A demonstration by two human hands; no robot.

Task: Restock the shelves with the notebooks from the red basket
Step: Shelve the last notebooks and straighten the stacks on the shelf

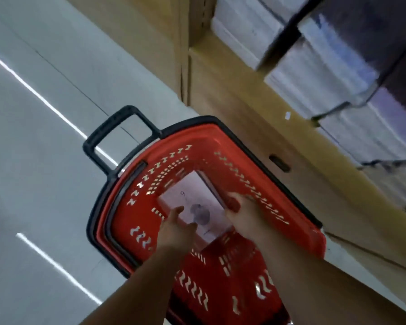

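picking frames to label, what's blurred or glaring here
Head view: shelf stacks smeared by motion blur; red basket and the notebook in it soft but readable; bright streaks glare off the floor; whole frame tilted.

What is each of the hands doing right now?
Left hand: open, fingers touching the notebook.
Right hand: gripping the notebook's edge.

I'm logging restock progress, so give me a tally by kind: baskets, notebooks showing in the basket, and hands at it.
red basket: 1
notebook showing in it: 1 (any beneath are hidden)
hands: 2, left hand and right hand
Total: 4
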